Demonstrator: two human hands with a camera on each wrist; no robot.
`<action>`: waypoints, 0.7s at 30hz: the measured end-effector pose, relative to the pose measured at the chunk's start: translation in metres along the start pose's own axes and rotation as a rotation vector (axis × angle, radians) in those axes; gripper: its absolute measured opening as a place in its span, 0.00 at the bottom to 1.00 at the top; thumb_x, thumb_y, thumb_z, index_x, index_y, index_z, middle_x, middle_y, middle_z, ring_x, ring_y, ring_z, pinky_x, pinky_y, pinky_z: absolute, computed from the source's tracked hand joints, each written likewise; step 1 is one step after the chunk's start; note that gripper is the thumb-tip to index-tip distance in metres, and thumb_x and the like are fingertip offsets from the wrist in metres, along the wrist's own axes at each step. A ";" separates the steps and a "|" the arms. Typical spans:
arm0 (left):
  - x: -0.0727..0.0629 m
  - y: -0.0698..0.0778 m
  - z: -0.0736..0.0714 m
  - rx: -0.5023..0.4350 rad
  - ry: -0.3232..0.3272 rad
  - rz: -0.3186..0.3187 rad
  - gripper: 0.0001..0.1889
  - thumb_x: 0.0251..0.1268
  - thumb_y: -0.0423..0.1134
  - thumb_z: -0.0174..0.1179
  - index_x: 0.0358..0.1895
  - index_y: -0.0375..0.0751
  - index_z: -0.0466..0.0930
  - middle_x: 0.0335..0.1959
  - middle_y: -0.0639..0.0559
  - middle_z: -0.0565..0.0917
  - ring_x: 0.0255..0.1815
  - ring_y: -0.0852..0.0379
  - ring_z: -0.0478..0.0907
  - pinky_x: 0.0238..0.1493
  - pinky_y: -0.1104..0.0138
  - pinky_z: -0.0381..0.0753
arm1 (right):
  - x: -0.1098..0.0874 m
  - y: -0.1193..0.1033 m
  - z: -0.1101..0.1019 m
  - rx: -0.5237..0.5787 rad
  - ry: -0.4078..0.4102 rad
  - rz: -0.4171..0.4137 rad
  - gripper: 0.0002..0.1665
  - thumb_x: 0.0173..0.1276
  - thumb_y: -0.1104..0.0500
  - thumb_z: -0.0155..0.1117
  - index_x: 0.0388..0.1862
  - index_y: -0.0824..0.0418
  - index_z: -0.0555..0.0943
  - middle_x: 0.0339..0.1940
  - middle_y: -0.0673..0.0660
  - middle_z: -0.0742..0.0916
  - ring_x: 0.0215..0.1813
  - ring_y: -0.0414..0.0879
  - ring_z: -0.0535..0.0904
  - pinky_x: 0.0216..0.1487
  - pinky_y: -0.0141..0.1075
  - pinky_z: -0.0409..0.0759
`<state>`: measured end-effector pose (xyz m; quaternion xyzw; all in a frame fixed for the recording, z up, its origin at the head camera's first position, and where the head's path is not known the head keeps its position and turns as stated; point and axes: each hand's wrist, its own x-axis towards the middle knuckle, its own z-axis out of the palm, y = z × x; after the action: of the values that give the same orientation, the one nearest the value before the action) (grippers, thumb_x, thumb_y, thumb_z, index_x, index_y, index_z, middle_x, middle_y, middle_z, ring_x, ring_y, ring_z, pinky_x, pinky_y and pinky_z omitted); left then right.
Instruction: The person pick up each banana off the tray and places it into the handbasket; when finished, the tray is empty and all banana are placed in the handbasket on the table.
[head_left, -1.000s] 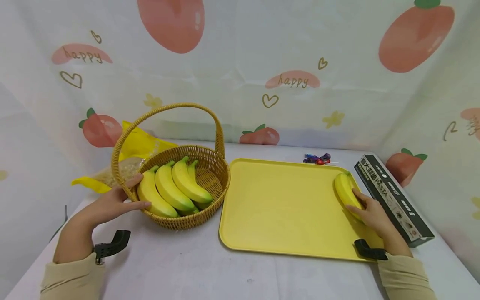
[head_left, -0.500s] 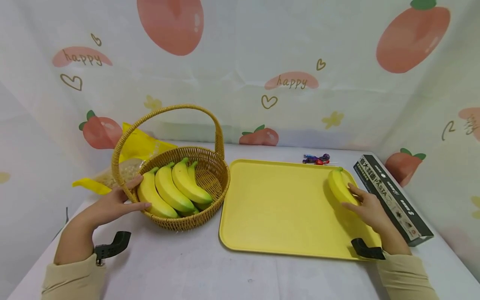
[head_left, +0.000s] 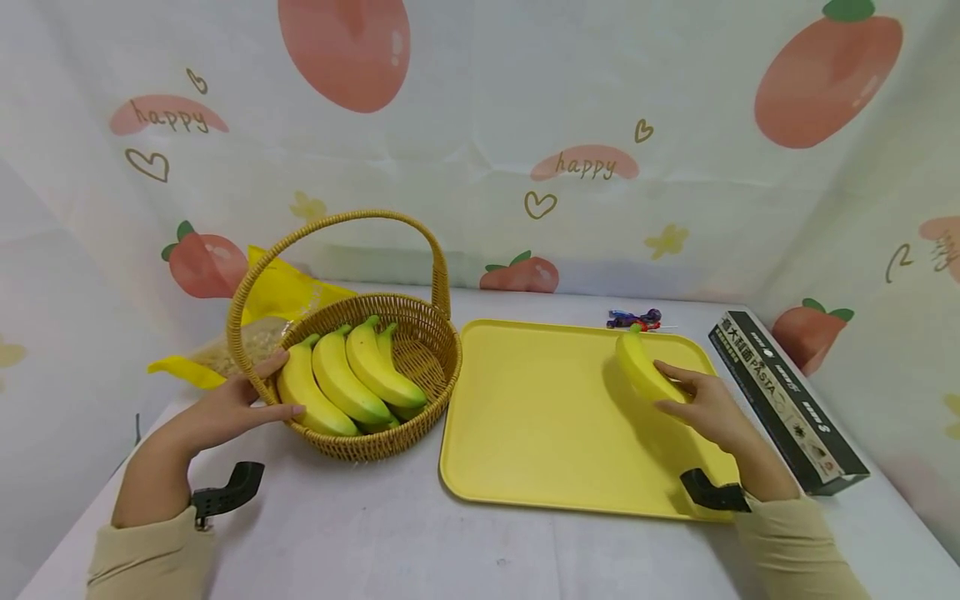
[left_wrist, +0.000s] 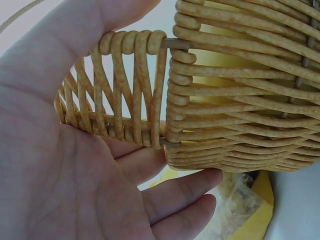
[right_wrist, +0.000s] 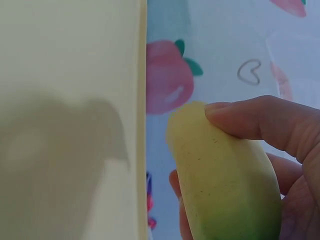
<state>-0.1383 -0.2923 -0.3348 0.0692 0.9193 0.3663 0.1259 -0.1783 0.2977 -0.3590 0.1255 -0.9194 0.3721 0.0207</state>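
A banana [head_left: 647, 371] with a green tip is pinched between the thumb and fingers of my right hand [head_left: 708, 408]. It hangs tilted above the right part of the yellow tray [head_left: 540, 417], casting a shadow there. In the right wrist view my thumb lies across the banana [right_wrist: 225, 185], with fingers on its other side. My left hand [head_left: 225, 408] holds the wicker basket [head_left: 367, 446] at its left side, by the foot of the handle. Thumb and fingers straddle the handle's woven base [left_wrist: 125, 90] in the left wrist view. Several bananas [head_left: 345, 379] lie inside the basket.
A yellow bag with a clear window [head_left: 288, 287] lies behind and left of the basket. Small wrapped lollipops [head_left: 636, 319] sit behind the tray. A black pasta box [head_left: 787, 400] lies along the tray's right side. A printed cloth [head_left: 465, 150] hangs at the back.
My right hand has carried the banana leftward, lifting it from the tray's right edge to above the tray. My left hand and the basket stay in place.
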 end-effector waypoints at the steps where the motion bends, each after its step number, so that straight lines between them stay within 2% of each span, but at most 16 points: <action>1: 0.000 0.000 0.000 0.001 0.000 0.000 0.48 0.62 0.51 0.58 0.74 0.42 0.33 0.69 0.23 0.52 0.66 0.27 0.55 0.58 0.36 0.63 | 0.001 -0.003 0.001 0.006 -0.006 -0.004 0.35 0.60 0.63 0.66 0.64 0.72 0.66 0.59 0.76 0.75 0.39 0.21 0.70 0.35 0.19 0.75; 3: 0.000 0.000 0.000 0.002 0.001 0.005 0.48 0.62 0.51 0.58 0.74 0.42 0.33 0.69 0.23 0.53 0.66 0.27 0.55 0.58 0.36 0.63 | 0.004 -0.009 0.004 0.003 -0.015 -0.016 0.35 0.60 0.62 0.66 0.65 0.71 0.66 0.60 0.75 0.75 0.43 0.24 0.72 0.36 0.19 0.75; 8: -0.001 -0.001 0.000 0.001 0.006 0.010 0.49 0.62 0.51 0.59 0.74 0.41 0.34 0.69 0.23 0.52 0.66 0.29 0.56 0.59 0.36 0.62 | 0.011 -0.026 0.012 0.010 -0.061 -0.060 0.35 0.61 0.61 0.66 0.66 0.70 0.66 0.63 0.72 0.74 0.55 0.46 0.76 0.41 0.18 0.75; 10: -0.002 0.000 -0.001 0.000 0.008 0.008 0.49 0.61 0.52 0.59 0.74 0.42 0.34 0.69 0.24 0.51 0.67 0.29 0.55 0.59 0.36 0.61 | 0.015 -0.031 0.016 0.028 -0.091 -0.073 0.36 0.61 0.62 0.65 0.66 0.69 0.65 0.63 0.72 0.74 0.53 0.46 0.77 0.39 0.20 0.75; 15: -0.002 0.000 -0.001 -0.015 0.007 0.011 0.50 0.61 0.52 0.59 0.74 0.43 0.33 0.71 0.25 0.49 0.68 0.27 0.52 0.59 0.35 0.60 | 0.024 -0.045 0.027 0.048 -0.150 -0.108 0.35 0.62 0.61 0.64 0.66 0.69 0.66 0.62 0.71 0.75 0.41 0.32 0.75 0.36 0.24 0.75; 21: -0.003 0.001 -0.001 -0.008 0.004 -0.005 0.50 0.60 0.53 0.59 0.74 0.44 0.32 0.71 0.25 0.50 0.67 0.26 0.52 0.59 0.35 0.61 | 0.035 -0.062 0.042 0.082 -0.220 -0.169 0.34 0.61 0.64 0.64 0.66 0.69 0.66 0.63 0.70 0.73 0.42 0.36 0.75 0.37 0.25 0.73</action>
<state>-0.1360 -0.2927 -0.3330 0.0659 0.9183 0.3697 0.1250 -0.1941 0.2183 -0.3422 0.2431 -0.8863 0.3905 -0.0541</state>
